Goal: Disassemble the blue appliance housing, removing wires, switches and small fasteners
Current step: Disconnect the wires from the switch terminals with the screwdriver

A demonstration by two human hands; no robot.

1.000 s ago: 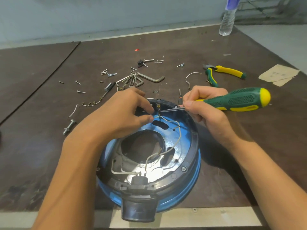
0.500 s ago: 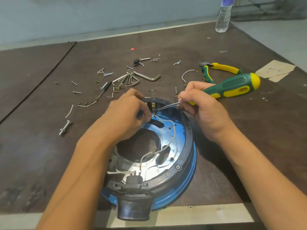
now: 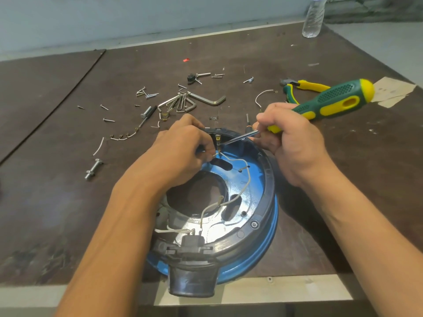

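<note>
Right now the blue housing [image 3: 266,227] is lying open side up at the near edge of the table [image 3: 57,191], with its black neck [image 3: 192,284] overhanging the pale edge strip. The left hand [image 3: 180,152] is reaching over the far rim. Its grip is pinching the end of a white wire [image 3: 248,175] just beside a small metal terminal [image 3: 218,140], probably to be holding the lead taut while it is being freed. The right hand [image 3: 290,143] is choking up on the green and yellow screwdriver [image 3: 332,101], its grip clamped round the front of the handle near the shaft, likely for finer control. The tip is meeting that same terminal.

As a container, the housing is holding the white wire looping across its blue floor, along with more white leads and a black connector block [image 3: 192,242] at its near wall. Loose screws [image 3: 146,93], a bunch of hex keys [image 3: 183,102] and pliers [image 3: 309,85] are lying toward the far side, apparently parked clear of the work. A clear bottle [image 3: 312,19] is standing at the far right corner; what it is holding I cannot tell.
</note>
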